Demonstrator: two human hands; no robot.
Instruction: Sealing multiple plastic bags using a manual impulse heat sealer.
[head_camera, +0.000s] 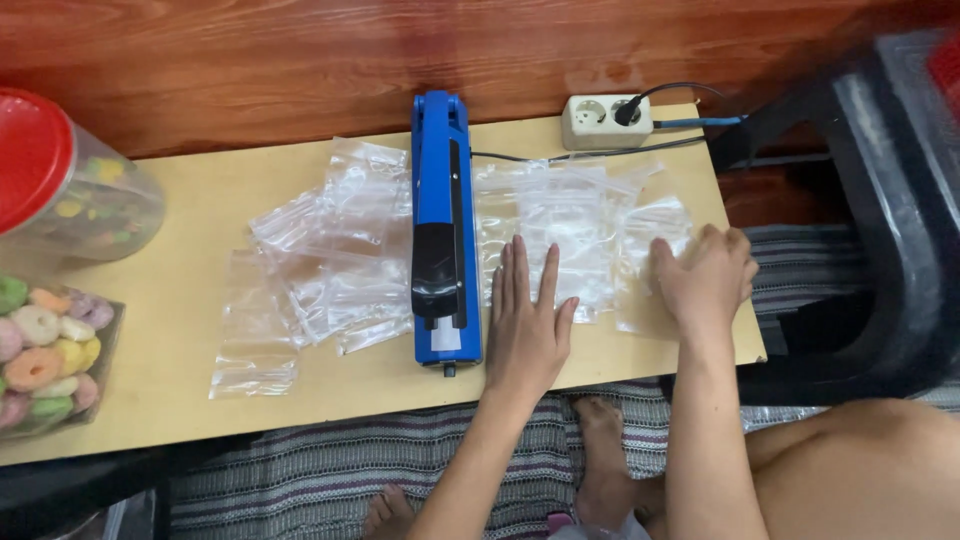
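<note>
A blue heat sealer (443, 225) lies lengthwise in the middle of a low yellow table (185, 290). Clear plastic bags (575, 215) are spread to its right, and more clear bags (320, 260) lie in a loose heap to its left. My left hand (527, 320) rests flat, fingers together, on the bags right beside the sealer. My right hand (705, 275) is curled over the rightmost bags near the table's right edge, pressing or pinching one; what it grips is not clear.
A plastic jar with a red lid (60, 185) and a tray of coloured ring snacks (45, 350) stand at the left. A white power socket (605, 120) with a black plug sits at the back. A dark stool (880, 210) stands at the right. My bare feet (600, 450) rest on a striped mat.
</note>
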